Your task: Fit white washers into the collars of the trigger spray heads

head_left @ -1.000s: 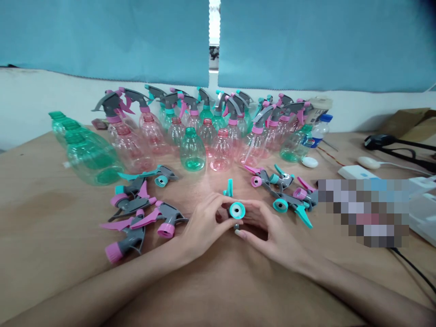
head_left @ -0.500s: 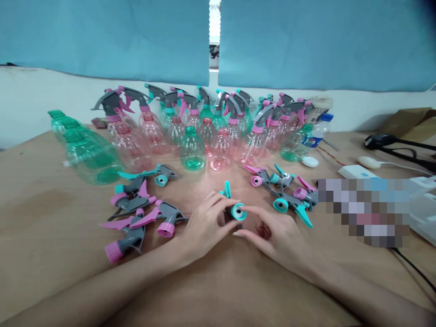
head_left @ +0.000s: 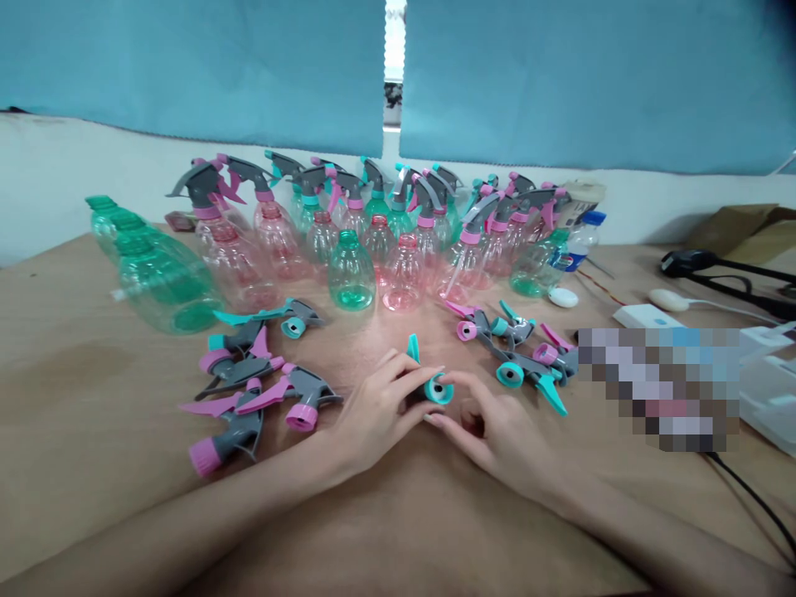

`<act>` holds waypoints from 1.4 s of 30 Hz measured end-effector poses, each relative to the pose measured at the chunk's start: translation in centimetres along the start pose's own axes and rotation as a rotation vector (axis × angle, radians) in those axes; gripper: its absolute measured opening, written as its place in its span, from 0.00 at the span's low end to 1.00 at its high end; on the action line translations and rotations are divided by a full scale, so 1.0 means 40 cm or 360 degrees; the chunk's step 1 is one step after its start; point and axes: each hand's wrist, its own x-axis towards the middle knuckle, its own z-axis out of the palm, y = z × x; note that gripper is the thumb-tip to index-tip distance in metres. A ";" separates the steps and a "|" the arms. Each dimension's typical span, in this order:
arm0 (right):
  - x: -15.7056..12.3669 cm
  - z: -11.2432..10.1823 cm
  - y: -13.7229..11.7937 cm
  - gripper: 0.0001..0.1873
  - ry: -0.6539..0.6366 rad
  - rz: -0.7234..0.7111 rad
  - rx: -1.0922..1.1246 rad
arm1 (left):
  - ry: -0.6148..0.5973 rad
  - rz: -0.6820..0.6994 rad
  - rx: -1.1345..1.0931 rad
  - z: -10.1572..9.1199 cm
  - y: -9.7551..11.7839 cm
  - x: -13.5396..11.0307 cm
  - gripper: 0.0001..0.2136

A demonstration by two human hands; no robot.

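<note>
Low over the table's front middle, my left hand point(head_left: 379, 406) is closed around a grey-and-teal trigger sprayer head point(head_left: 440, 390). Its teal screw collar faces me and its teal trigger points up behind my fingers, which hide most of the grey body. My right hand point(head_left: 513, 431) pinches the collar, index finger at the upper rim and thumb below, close to the left thumb. On the left lie several loose sprayer heads, among them a pink-collared one point(head_left: 303, 414). More sit on the right, including one with a teal collar point(head_left: 510, 375).
Uncapped bottles, such as a green one point(head_left: 351, 278) and a pink one point(head_left: 403, 286), stand behind the hands. Further back are several bottles with sprayers fitted. Green bottles point(head_left: 167, 286) crowd the left. A water bottle point(head_left: 583, 240), white charger point(head_left: 650, 319) and cable point(head_left: 755, 493) lie right.
The right fingers have shifted slightly around the teal collar, with the thumb now nearer the left thumb. The sprayer head stays in my left hand, nearly in place.
</note>
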 end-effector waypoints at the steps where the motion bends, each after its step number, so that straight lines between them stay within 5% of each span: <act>1: 0.002 0.000 0.003 0.16 -0.0042 0.0030 0.0100 | -0.0017 -0.0002 -0.0002 -0.001 0.001 0.001 0.13; 14: 0.007 -0.011 0.016 0.10 -0.0092 0.0108 0.0452 | -0.0159 0.0052 0.0040 -0.006 0.010 0.001 0.12; 42: 0.017 -0.046 -0.003 0.06 -0.0027 -0.0232 0.0053 | -0.0217 0.0348 0.0174 -0.005 0.025 0.001 0.08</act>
